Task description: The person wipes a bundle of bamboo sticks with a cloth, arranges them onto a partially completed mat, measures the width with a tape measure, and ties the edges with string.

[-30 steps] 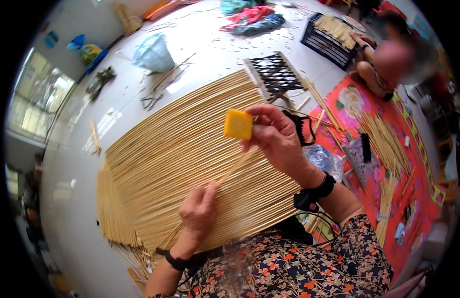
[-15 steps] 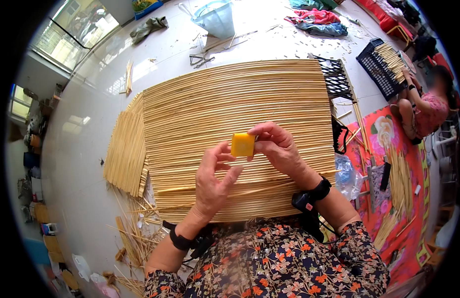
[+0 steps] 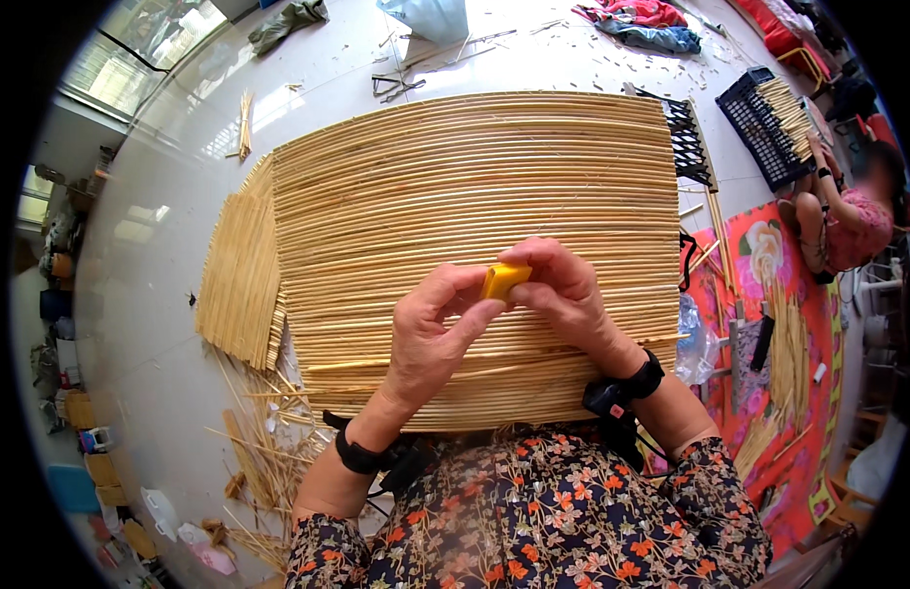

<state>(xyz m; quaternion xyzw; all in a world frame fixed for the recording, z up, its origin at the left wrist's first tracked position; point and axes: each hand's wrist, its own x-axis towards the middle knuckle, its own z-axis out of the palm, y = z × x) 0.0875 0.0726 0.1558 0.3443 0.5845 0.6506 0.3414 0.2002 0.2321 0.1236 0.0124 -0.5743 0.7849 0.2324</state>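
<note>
A small yellow block (image 3: 503, 280) is held between both hands above a large mat of thin bamboo strips (image 3: 474, 196) lying on the white floor. My left hand (image 3: 433, 339) pinches the block's left end with thumb and fingers. My right hand (image 3: 563, 290) grips its right end from above. Both wrists wear black bands. What the block is cannot be told.
A smaller strip mat (image 3: 241, 280) lies at the left, loose sticks (image 3: 258, 442) below it. Black crates (image 3: 759, 123) with sticks stand at the upper right. Another person (image 3: 848, 221) sits at the right by a red patterned mat (image 3: 769, 324). Cloth heaps lie far off.
My right hand brought the yellow block down from the mat's far edge toward my body, and my left hand rose from the mat to take hold of it. The view turned to face the mat squarely.
</note>
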